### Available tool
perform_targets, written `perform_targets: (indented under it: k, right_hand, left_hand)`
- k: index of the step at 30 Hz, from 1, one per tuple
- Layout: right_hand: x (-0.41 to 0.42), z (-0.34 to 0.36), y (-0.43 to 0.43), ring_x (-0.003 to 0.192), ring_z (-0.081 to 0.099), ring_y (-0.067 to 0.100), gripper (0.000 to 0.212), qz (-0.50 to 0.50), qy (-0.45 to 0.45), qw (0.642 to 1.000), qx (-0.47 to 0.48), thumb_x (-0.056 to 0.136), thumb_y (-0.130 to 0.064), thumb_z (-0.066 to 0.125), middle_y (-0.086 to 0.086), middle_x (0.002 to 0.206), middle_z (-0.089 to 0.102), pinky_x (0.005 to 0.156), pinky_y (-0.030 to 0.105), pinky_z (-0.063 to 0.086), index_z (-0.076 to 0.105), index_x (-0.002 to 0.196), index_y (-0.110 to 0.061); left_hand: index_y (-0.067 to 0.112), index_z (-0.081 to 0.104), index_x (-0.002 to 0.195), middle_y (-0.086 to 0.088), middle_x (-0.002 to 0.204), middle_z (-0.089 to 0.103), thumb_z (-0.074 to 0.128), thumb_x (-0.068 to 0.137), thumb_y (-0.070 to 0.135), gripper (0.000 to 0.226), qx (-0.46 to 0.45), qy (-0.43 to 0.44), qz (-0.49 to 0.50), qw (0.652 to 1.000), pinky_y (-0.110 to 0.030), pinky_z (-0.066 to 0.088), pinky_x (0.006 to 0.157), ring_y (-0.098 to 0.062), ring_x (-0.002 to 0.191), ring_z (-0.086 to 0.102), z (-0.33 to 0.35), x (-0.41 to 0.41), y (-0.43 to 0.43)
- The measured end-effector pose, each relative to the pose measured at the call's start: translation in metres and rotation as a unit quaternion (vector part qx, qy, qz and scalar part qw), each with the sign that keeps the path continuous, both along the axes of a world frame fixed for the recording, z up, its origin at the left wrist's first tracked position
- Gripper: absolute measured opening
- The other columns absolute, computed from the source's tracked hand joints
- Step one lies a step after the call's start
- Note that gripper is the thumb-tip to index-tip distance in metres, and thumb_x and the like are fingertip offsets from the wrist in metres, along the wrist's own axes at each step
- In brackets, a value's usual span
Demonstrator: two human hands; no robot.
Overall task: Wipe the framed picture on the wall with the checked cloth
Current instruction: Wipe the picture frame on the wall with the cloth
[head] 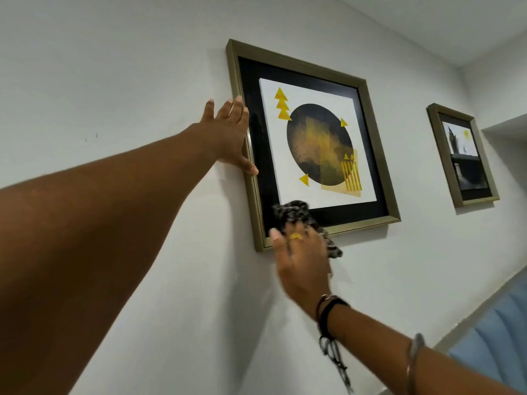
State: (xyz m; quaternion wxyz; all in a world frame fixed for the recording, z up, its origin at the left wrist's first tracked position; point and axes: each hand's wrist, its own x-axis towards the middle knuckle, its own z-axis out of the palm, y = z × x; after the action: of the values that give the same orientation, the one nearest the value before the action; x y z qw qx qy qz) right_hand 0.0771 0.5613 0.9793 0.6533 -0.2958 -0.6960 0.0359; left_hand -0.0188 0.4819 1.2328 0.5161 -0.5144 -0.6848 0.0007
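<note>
The framed picture (312, 69) hangs on the white wall, with a dull gold frame, a black mount and a print of a dark circle with yellow triangles. My left hand (228, 138) rests flat against the frame's left edge, fingers spread, thumb on the frame. My right hand (302, 260) holds the bunched black-and-white checked cloth (293, 213) against the glass at the lower left corner of the picture. The cloth covers part of the black mount, and a loose end hangs past the bottom rail.
A second, smaller framed picture (462, 155) hangs to the right on the same wall. A blue padded surface (496, 332) sits at the lower right. The wall meets another wall (499, 81) at the far right corner.
</note>
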Motion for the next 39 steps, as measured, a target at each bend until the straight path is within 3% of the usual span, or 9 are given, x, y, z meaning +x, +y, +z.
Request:
perform_targets:
  k: [6, 12, 16, 20, 23, 26, 30, 36, 39]
  right_hand:
    - [-0.042, 0.020, -0.043, 0.152, 0.007, 0.019, 0.091, 0.103, 0.045, 0.992, -0.057, 0.085, -0.075, 0.009, 0.000, 0.165, 0.017, 0.123, 0.040, -0.004, 0.025, 0.153, -0.017]
    - [-0.046, 0.058, -0.041, 0.152, 0.004, 0.020, 0.089, 0.127, 0.048, 0.989, -0.059, 0.085, -0.073, 0.015, -0.001, 0.166, 0.011, 0.124, 0.043, 0.005, 0.021, 0.154, -0.018]
    - [-0.036, 0.105, -0.027, 0.151, 0.009, 0.026, 0.079, 0.106, -0.012, 0.994, -0.014, 0.088, -0.053, 0.039, 0.004, 0.165, 0.015, 0.122, 0.041, 0.008, 0.019, 0.154, -0.014]
    - [-0.014, 0.168, -0.019, 0.146, 0.026, 0.027, 0.079, 0.140, -0.039, 0.989, -0.003, 0.076, -0.041, 0.045, 0.009, 0.158, 0.033, 0.120, 0.045, 0.024, 0.035, 0.149, -0.013]
    - [-0.003, 0.209, -0.014, 0.127, 0.049, 0.035, 0.072, 0.133, -0.064, 0.989, 0.023, 0.066, -0.039, 0.041, 0.019, 0.135, 0.056, 0.107, 0.047, 0.042, 0.056, 0.127, -0.004]
    - [-0.001, 0.241, -0.010, 0.122, 0.050, 0.032, 0.065, 0.128, -0.086, 0.987, 0.040, 0.071, -0.034, 0.042, 0.019, 0.136, 0.055, 0.104, 0.041, 0.042, 0.056, 0.129, -0.006]
    - [-0.001, 0.262, -0.009, 0.103, 0.056, 0.030, 0.037, 0.149, -0.078, 0.986, 0.019, 0.083, -0.027, 0.047, 0.020, 0.122, 0.061, 0.084, 0.037, 0.043, 0.059, 0.115, -0.012]
    - [-0.004, 0.217, -0.016, 0.105, 0.059, 0.033, 0.055, 0.157, -0.032, 0.986, 0.037, 0.068, -0.033, 0.043, 0.012, 0.113, 0.065, 0.091, 0.042, 0.050, 0.059, 0.118, -0.019]
    - [-0.006, 0.180, -0.017, 0.129, 0.049, 0.028, 0.069, 0.175, -0.004, 0.985, -0.012, 0.070, -0.034, 0.050, 0.011, 0.139, 0.054, 0.109, 0.045, 0.042, 0.051, 0.137, -0.020]
  left_hand:
    - [0.014, -0.010, 0.153, -0.011, 0.163, -0.018, 0.068, 0.066, 0.071, 0.130, -0.030, -0.005, 0.000, 1.000, -0.055, -0.009, 0.118, -0.029, 0.150, -0.014, 0.010, -0.001, -0.014]
    - [0.012, -0.011, 0.152, -0.013, 0.163, -0.017, 0.072, 0.076, 0.034, 0.114, -0.034, 0.018, 0.024, 0.999, -0.055, -0.011, 0.117, -0.029, 0.151, -0.013, 0.007, 0.002, -0.014]
    - [0.011, -0.011, 0.152, -0.014, 0.163, -0.017, 0.062, 0.079, 0.016, 0.104, -0.026, 0.024, 0.025, 0.999, -0.056, -0.010, 0.117, -0.029, 0.151, -0.013, 0.003, 0.003, -0.016]
    - [0.011, -0.010, 0.153, -0.014, 0.163, -0.017, 0.063, 0.082, 0.022, 0.103, -0.025, 0.034, 0.047, 0.998, -0.056, -0.008, 0.118, -0.029, 0.151, -0.010, 0.004, 0.005, -0.018]
    - [0.009, -0.011, 0.153, -0.013, 0.163, -0.017, 0.063, 0.082, 0.025, 0.104, -0.024, 0.018, 0.044, 0.999, -0.055, -0.007, 0.119, -0.028, 0.151, -0.010, 0.002, 0.006, -0.020]
    - [0.010, -0.013, 0.153, -0.012, 0.163, -0.020, 0.061, 0.082, 0.036, 0.105, -0.023, 0.008, 0.053, 0.998, -0.056, -0.009, 0.120, -0.027, 0.151, -0.012, 0.000, 0.009, -0.021]
    - [0.013, -0.011, 0.154, -0.012, 0.162, -0.022, 0.056, 0.084, 0.042, 0.101, -0.036, -0.008, 0.070, 0.997, -0.056, -0.011, 0.119, -0.026, 0.151, -0.012, -0.001, 0.016, -0.022]
    - [0.011, -0.010, 0.153, -0.013, 0.164, -0.014, 0.056, 0.083, 0.040, 0.101, -0.020, -0.011, 0.046, 0.999, -0.056, -0.012, 0.119, -0.028, 0.152, -0.010, -0.004, 0.015, -0.022]
    - [0.011, -0.006, 0.154, -0.013, 0.164, -0.010, 0.053, 0.084, 0.046, 0.098, 0.000, 0.000, 0.041, 0.999, -0.057, -0.011, 0.118, -0.029, 0.152, -0.008, -0.009, 0.013, -0.019]
